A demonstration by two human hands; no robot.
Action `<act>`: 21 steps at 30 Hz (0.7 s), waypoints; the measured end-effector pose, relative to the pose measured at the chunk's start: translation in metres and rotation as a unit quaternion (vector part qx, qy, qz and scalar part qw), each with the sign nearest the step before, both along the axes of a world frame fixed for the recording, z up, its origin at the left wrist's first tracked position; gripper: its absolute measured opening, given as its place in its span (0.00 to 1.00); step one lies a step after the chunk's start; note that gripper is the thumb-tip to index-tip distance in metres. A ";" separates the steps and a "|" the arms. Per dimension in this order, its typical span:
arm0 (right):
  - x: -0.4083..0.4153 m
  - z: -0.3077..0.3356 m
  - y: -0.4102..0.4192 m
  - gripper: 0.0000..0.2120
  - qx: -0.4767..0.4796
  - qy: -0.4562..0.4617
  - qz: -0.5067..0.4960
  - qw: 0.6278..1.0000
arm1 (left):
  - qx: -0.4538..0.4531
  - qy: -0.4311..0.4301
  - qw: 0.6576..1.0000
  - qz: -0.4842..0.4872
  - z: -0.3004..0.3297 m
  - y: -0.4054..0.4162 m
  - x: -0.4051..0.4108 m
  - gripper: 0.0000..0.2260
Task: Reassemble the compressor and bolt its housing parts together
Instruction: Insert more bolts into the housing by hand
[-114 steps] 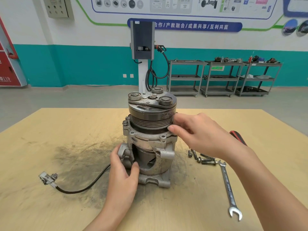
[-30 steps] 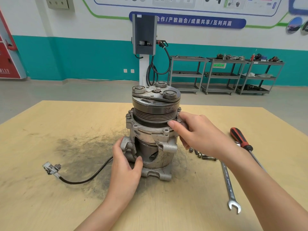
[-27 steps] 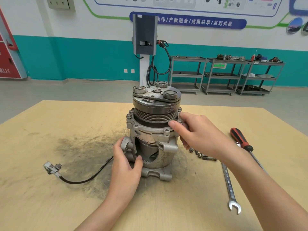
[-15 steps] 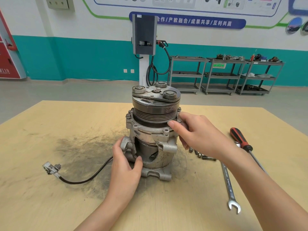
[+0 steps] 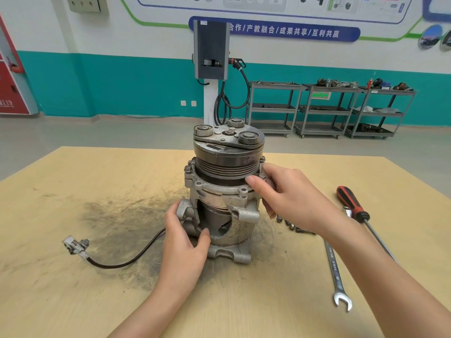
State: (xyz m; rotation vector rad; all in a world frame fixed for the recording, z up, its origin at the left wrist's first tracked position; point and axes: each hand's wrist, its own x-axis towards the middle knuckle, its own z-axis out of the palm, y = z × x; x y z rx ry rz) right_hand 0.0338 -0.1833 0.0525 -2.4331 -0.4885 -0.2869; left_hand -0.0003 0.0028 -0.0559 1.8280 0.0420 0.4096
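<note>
The left hand point(image 5: 181, 242) grips the lower housing point(image 5: 234, 230) of the compressor point(image 5: 225, 189), upright mid-bench point(image 5: 73, 301); the right hand point(image 5: 288, 196) holds its upper flange point(image 5: 214, 189). The spanner point(image 5: 335, 272) lettering is illegible; bolts point(image 5: 291, 226) lie partly hidden. The wall banner point(image 5: 283, 30) reads 合作/产教融合/成果共享/互利共赢.

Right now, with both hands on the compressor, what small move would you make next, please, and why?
Probably free the right hand from the upper housing and fetch a bolt beside it: the left hand already steadies the compressor, and flange holes look empty.
</note>
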 end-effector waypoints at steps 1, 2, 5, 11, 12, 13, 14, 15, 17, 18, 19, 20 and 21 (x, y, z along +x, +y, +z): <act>0.000 0.000 0.000 0.23 0.003 -0.001 0.000 1.000 | 0.002 -0.001 1.000 0.001 0.000 0.000 0.000 0.30; 0.000 -0.001 0.000 0.23 0.007 -0.001 0.000 1.000 | 0.004 -0.002 1.000 0.001 0.000 0.000 0.000 0.30; 0.000 -0.001 0.000 0.23 0.013 -0.002 -0.002 1.000 | 0.004 -0.004 1.000 0.003 0.000 0.000 0.000 0.31; 0.001 -0.002 0.000 0.24 0.013 -0.005 -0.002 1.000 | 0.004 -0.005 1.000 0.004 -0.001 0.000 0.001 0.30; 0.001 -0.003 0.000 0.24 0.013 -0.006 -0.001 1.000 | 0.004 -0.006 1.000 0.004 -0.001 0.000 0.001 0.30; 0.001 -0.003 -0.001 0.24 0.014 -0.006 0.000 1.000 | 0.004 -0.006 1.000 0.005 -0.002 0.000 0.001 0.30; 0.001 -0.003 -0.001 0.24 0.014 -0.007 0.002 1.000 | 0.004 -0.007 1.000 0.005 -0.002 0.000 0.002 0.30; 0.001 -0.003 -0.001 0.24 0.014 -0.007 0.003 1.000 | 0.004 -0.007 1.000 0.005 -0.002 0.001 0.002 0.30; 0.001 -0.003 -0.001 0.24 0.013 -0.008 0.005 1.000 | 0.003 -0.010 1.000 0.004 -0.003 0.001 0.002 0.30; 0.001 -0.003 -0.001 0.24 0.013 -0.009 0.006 1.000 | 0.003 -0.012 1.000 0.003 -0.003 0.001 0.002 0.30; 0.001 -0.003 -0.001 0.24 0.011 -0.009 0.007 1.000 | 0.003 -0.012 1.000 0.003 -0.003 0.001 0.002 0.30; 0.001 -0.002 -0.002 0.24 0.007 -0.009 0.008 1.000 | 0.003 -0.013 1.000 0.002 -0.003 0.002 0.002 0.30; 0.001 -0.002 -0.002 0.24 0.004 -0.008 0.009 1.000 | 0.004 -0.013 1.000 0.002 -0.004 0.002 0.002 0.30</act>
